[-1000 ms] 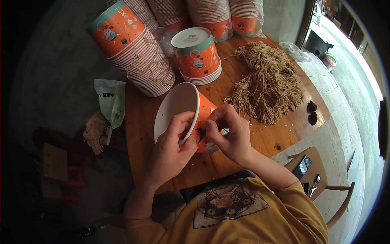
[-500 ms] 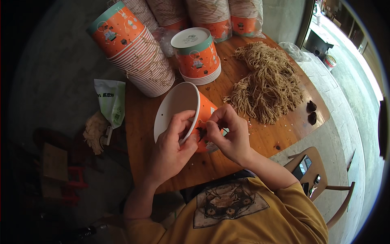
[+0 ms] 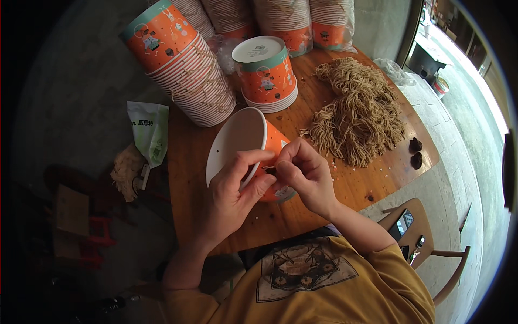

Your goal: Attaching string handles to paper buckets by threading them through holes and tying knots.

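A paper bucket (image 3: 232,140), white inside and orange with printed figures outside, lies tilted on the wooden table, its mouth toward the left. My left hand (image 3: 229,194) straddles its rim, the index finger curled over onto the orange wall and the thumb below it. Some of that hand's fingers are hidden. Close against the same wall, my right hand (image 3: 307,175) pinches thumb and forefinger together on a thin strand of cord (image 3: 267,167), mostly hidden by the fingers. A small dark hole shows in the bucket's white inner wall.
Behind stand a leaning stack of paper buckets (image 3: 189,75), an upturned shorter stack (image 3: 268,75) and several bagged stacks. A heap of tan cords (image 3: 359,113) lies at right, near two small dark pieces (image 3: 415,153). A chair (image 3: 415,221) holds a phone (image 3: 402,223).
My left index finger has come from inside the bucket over the rim to its outer wall, nearer my right hand. The view has shifted slightly; my right hand stays pinched.
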### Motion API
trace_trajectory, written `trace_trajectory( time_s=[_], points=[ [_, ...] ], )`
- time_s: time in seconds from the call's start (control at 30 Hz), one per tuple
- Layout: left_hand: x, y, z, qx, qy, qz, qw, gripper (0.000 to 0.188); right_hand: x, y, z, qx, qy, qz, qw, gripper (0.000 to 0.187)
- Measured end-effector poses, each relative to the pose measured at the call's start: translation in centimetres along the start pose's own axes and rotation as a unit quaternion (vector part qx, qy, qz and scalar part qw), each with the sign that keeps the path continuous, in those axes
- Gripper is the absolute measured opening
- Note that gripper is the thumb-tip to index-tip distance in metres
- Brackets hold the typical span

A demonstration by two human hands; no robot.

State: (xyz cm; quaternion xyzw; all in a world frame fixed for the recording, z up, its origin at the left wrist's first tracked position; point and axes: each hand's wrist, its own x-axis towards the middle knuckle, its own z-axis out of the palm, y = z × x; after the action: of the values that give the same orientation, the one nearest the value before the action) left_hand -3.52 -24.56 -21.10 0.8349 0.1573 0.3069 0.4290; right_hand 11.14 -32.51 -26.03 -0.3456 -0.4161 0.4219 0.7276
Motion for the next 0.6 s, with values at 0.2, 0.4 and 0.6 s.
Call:
trace_trajectory(
  time_s=[0.2,0.4,0.6],
  points=[
    [0.0,-0.1,-0.3,0.144,-0.008,0.085,0.986,0.009,-0.1,-0.4,0.0,0.013,-0.050,0.026,0.998,0.009],
    [-0.2,0.4,-0.2,0.173,0.008,0.077,0.982,0.007,0.2,0.5,0.0,-0.040,-0.033,-0.015,0.999,0.008],
    [-0.2,0.2,-0.9,0.167,-0.006,0.059,0.984,0.007,0.5,0.0,-0.3,-0.165,-0.035,-0.022,0.985,0.012]
  ],
)
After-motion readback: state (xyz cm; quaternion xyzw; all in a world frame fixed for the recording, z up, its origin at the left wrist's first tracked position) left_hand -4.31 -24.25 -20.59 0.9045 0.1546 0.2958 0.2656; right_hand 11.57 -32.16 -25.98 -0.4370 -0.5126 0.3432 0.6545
